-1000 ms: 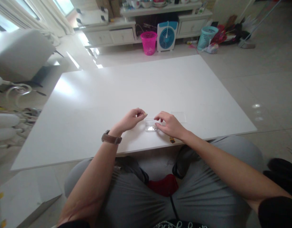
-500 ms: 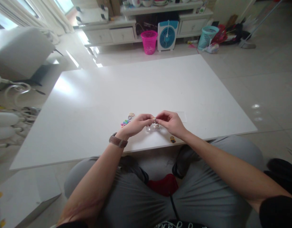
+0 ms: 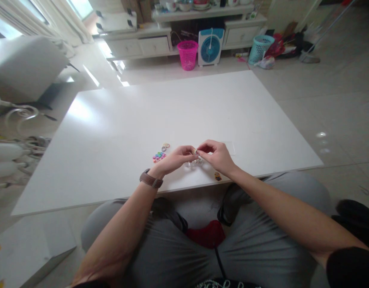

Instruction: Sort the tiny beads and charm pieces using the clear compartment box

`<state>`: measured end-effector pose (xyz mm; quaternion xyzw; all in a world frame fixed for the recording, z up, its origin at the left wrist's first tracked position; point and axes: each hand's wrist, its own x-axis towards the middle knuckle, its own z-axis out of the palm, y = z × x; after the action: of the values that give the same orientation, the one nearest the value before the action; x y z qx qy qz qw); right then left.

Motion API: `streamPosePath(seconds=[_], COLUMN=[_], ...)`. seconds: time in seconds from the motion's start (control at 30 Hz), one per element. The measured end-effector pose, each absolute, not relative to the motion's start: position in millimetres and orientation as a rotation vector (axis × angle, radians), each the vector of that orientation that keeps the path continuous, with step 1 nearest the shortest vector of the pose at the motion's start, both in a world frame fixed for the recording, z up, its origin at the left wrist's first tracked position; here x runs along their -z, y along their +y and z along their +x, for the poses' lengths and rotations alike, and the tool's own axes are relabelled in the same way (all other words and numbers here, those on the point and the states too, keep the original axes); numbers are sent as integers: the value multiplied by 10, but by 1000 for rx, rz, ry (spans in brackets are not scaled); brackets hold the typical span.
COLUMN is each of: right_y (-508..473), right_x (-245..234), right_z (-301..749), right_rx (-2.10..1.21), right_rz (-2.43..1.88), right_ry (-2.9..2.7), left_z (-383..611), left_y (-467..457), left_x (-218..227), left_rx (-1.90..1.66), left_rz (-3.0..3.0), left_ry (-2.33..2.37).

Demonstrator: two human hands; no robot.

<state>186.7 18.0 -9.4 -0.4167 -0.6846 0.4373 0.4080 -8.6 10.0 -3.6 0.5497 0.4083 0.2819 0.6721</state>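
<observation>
Close together above the near part of the white table (image 3: 148,116), my left hand (image 3: 182,154) and my right hand (image 3: 216,155) pinch a few small pale rings (image 3: 195,152) between thumbs and fingers. Whether these are hair ties or finger rings is too small to tell. Just under the fingers lies a clear plastic box (image 3: 189,164) with more small pale rings inside, partly hidden by the hands. Left of my left hand is a pile of small colourful pieces (image 3: 159,156), with several loose rings (image 3: 165,146) behind it. A yellow and blue cartoon figure piece (image 3: 217,176) lies below my right hand.
A flat transparent lid or sheet (image 3: 230,147) lies behind my right hand. The table's front edge runs just above my knees. Beyond the far edge, a pink basket (image 3: 188,56), a blue fan (image 3: 210,47) and a light blue basket (image 3: 260,49) stand on the floor.
My left hand has shifted slightly, and its fingers now cover more of the box's middle. The rings stay pinched between both hands. The colourful pile shows a little more.
</observation>
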Motion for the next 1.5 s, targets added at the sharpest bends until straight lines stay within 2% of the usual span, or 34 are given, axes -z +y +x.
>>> streamPosePath(seconds=[0.6, 1.0, 1.5], right_y=[216, 197, 185], right_x=[186, 133, 125], right_z=[1878, 1889, 1885], right_rx=[-1381, -1166, -1153], right_rz=[-1061, -1108, -1027], right_ry=[-1610, -1880, -1907], left_z=[-128, -97, -92], left_y=[140, 94, 91], left_x=[81, 25, 2], left_rx=[-663, -545, -570], left_rz=[1353, 1465, 1453], left_ry=[1001, 999, 994])
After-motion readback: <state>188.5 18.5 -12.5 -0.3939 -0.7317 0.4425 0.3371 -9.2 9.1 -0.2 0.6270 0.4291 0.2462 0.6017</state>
